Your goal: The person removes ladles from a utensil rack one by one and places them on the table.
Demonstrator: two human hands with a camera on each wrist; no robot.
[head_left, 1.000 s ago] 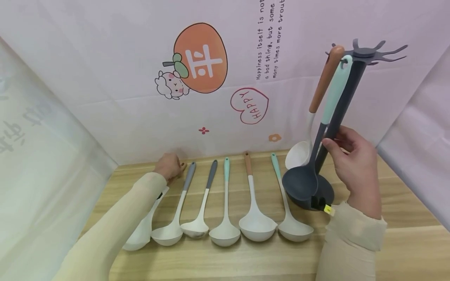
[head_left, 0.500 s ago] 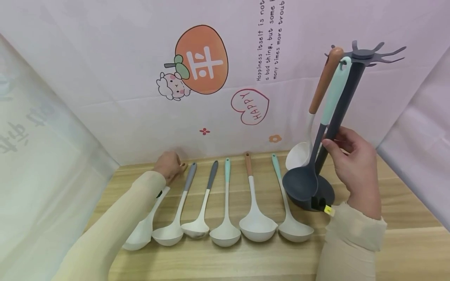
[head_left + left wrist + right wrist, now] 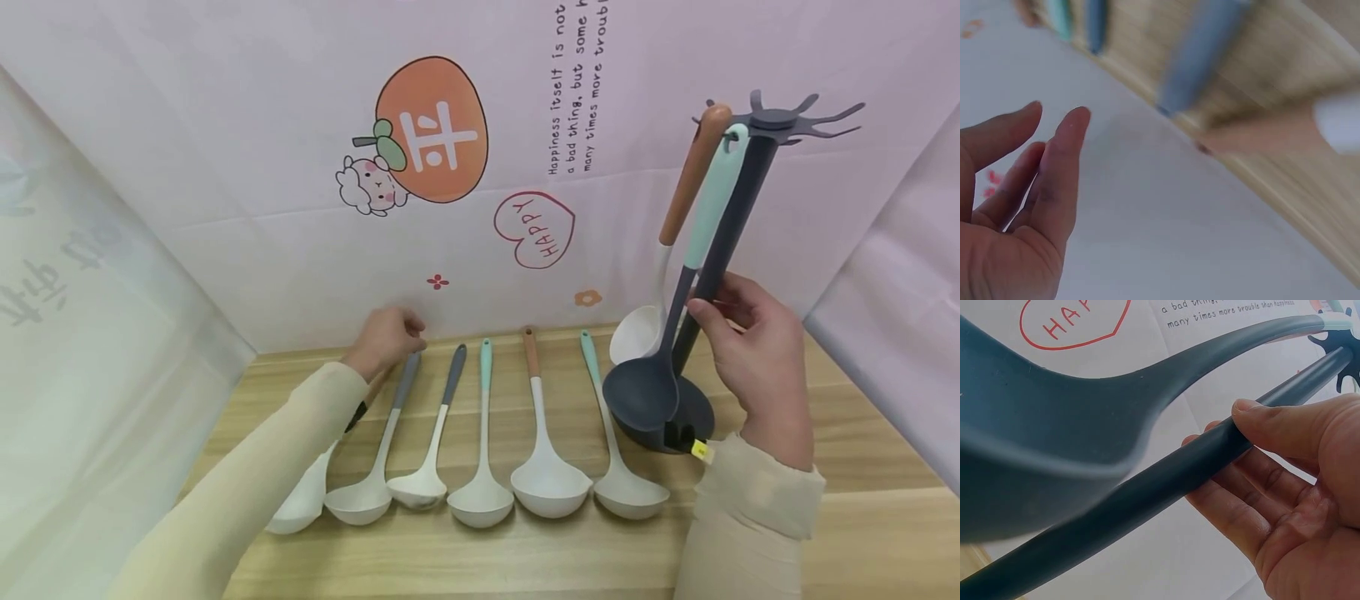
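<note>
My left hand (image 3: 386,337) is over the upper ends of the leftmost ladles, near the back wall. Its fingers are lightly bent, with nothing between them and the thumb in the left wrist view. Below it lie a white ladle with a brown handle (image 3: 1260,134) and a grey-handled ladle (image 3: 360,502). At the right, my right hand (image 3: 761,350) grips the dark pole of a utensil stand (image 3: 1197,462) between thumb and fingers. From the stand's hooks hang a dark ladle with a mint handle (image 3: 641,390) and a white ladle with a brown handle (image 3: 692,179).
More white ladles lie in a row on the wooden table (image 3: 465,567): one dark-grey-handled (image 3: 417,487), one mint (image 3: 481,502), one brown (image 3: 551,487), another mint (image 3: 628,493). A printed white cloth (image 3: 300,275) stands behind, with cloth at both sides.
My left hand has left the brown handle at the far left and moved right and slightly up, its fingers loosened. My right hand still holds the stand's pole.
</note>
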